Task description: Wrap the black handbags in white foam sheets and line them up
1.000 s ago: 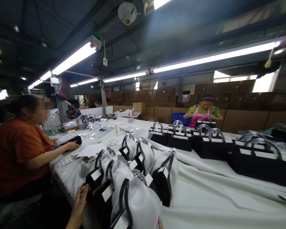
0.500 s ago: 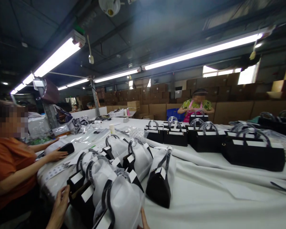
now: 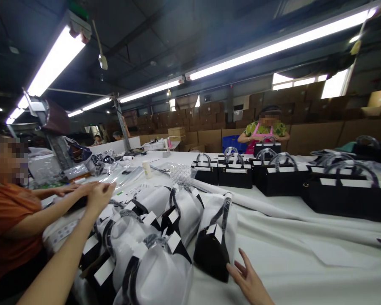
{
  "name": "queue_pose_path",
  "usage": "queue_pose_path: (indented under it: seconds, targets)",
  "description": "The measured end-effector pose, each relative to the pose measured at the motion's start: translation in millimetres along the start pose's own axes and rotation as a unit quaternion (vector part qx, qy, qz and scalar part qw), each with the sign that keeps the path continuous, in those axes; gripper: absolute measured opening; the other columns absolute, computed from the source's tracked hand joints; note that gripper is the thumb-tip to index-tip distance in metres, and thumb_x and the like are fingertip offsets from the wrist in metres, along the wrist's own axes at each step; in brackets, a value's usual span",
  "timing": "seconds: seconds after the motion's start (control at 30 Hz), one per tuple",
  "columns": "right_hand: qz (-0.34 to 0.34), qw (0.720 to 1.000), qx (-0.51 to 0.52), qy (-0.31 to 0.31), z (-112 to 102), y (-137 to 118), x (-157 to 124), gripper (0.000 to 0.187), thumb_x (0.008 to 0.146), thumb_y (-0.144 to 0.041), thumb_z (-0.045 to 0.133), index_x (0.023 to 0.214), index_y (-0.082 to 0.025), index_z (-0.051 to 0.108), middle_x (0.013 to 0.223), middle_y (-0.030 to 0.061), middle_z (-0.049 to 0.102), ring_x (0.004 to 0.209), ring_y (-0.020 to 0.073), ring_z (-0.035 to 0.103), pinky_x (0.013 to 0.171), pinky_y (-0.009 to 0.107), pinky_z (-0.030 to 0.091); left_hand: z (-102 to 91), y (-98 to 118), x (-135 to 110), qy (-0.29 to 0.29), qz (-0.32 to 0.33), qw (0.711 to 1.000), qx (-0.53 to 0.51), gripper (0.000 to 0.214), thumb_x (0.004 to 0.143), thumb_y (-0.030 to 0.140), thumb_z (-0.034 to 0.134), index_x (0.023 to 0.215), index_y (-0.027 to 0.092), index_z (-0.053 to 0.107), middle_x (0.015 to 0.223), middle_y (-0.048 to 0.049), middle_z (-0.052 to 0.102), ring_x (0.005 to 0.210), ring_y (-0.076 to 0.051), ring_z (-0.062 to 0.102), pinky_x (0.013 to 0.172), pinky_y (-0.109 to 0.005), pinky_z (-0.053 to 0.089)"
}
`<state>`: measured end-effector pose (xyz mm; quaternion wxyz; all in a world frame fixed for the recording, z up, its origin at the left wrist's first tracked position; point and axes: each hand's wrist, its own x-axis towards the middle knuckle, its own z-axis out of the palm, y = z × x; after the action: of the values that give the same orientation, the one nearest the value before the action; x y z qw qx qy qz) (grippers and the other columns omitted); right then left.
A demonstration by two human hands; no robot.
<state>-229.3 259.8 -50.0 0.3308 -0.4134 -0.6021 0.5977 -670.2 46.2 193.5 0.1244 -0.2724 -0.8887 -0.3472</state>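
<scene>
My right hand (image 3: 249,277) has its fingers apart, and its fingertips touch the lower corner of a black handbag (image 3: 211,250) with white wrapping and plastic-covered handles. On the left, my left hand (image 3: 101,197) is raised over the far end of a cluster of wrapped handbags (image 3: 165,273). Its fingers are bent together; whatever they hold, if anything, is hidden. White tags hang at the ends of the bags, and the bags lean against one another.
A co-worker in an orange shirt (image 3: 12,228) sits close at my left, arms over the table. Several black handbags (image 3: 352,195) stand along the far right. Another person in a pink apron (image 3: 258,131) is behind them. A white roll (image 3: 147,169) stands mid-table.
My left hand has moved up and away from beside the near bags. My right hand has left the nearest wrapped bag and moved right to the black handbag's corner.
</scene>
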Motion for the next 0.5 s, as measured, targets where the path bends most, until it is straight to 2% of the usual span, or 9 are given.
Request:
queue_pose_path:
  seconds: [0.1,0.2,0.27,0.33,0.4,0.5]
  targets:
    - [-0.009,0.999,0.004,-0.035,21.0,-1.0,11.5,0.123,0.058,-0.069,0.067,0.149,-0.008,0.011,0.121,0.0203,0.061,0.121,0.0307,0.053,0.099,0.038,0.043,52.7,67.3,-2.9,-0.166,0.097,0.980,-0.043,0.059,0.076,0.066,0.050,0.104,0.016,0.063,0.106,-0.0090,0.068,0.095,-0.023,0.061,0.081,-0.030,0.047]
    - [-0.007,0.999,-0.021,-0.044,40.2,1.9,18.5,0.119,0.061,-0.065,0.067,0.149,-0.008,0.011,0.120,0.0168,0.062,0.119,0.0291,0.054,0.099,0.035,0.043,108.9,106.2,-21.9,-0.276,0.129,0.951,-0.058,0.058,0.069,0.065,0.061,0.104,0.020,0.063,0.100,-0.0072,0.069,0.082,-0.020,0.064,0.069,-0.027,0.048]
    - [-0.018,0.998,-0.048,-0.043,51.0,1.4,24.4,0.111,0.067,-0.059,0.066,0.149,-0.009,0.013,0.114,0.0146,0.065,0.115,0.0281,0.057,0.095,0.034,0.044,136.1,115.5,-31.5,-0.294,0.130,0.945,-0.053,0.054,0.064,0.060,0.068,0.099,0.018,0.062,0.094,-0.0076,0.069,0.081,-0.021,0.063,0.067,-0.027,0.047]
    - [-0.034,0.994,-0.093,-0.040,60.0,-1.0,32.6,0.103,0.071,-0.050,0.065,0.149,-0.008,0.013,0.100,0.0117,0.068,0.104,0.0272,0.062,0.088,0.033,0.046,152.1,116.6,-34.4,-0.286,0.123,0.949,-0.045,0.047,0.066,0.053,0.067,0.095,0.017,0.060,0.090,-0.0079,0.067,0.082,-0.022,0.062,0.067,-0.028,0.047]
    - [-0.045,0.988,-0.141,-0.037,67.2,-3.9,42.6,0.098,0.074,-0.041,0.065,0.149,-0.008,0.013,0.081,0.0059,0.066,0.085,0.0239,0.064,0.077,0.031,0.046,159.0,114.1,-32.0,-0.275,0.111,0.954,-0.038,0.038,0.072,0.049,0.061,0.093,0.017,0.057,0.084,-0.0066,0.065,0.078,-0.021,0.061,0.065,-0.028,0.046]
    - [-0.056,0.982,-0.175,-0.054,78.9,-6.7,55.9,0.094,0.073,-0.032,0.066,0.149,-0.010,0.015,0.065,-0.0027,0.056,0.063,0.0169,0.054,0.062,0.026,0.041,160.8,108.2,-26.0,-0.273,0.101,0.956,-0.035,0.028,0.075,0.044,0.057,0.087,0.018,0.055,0.076,-0.0033,0.063,0.066,-0.019,0.061,0.060,-0.027,0.046]
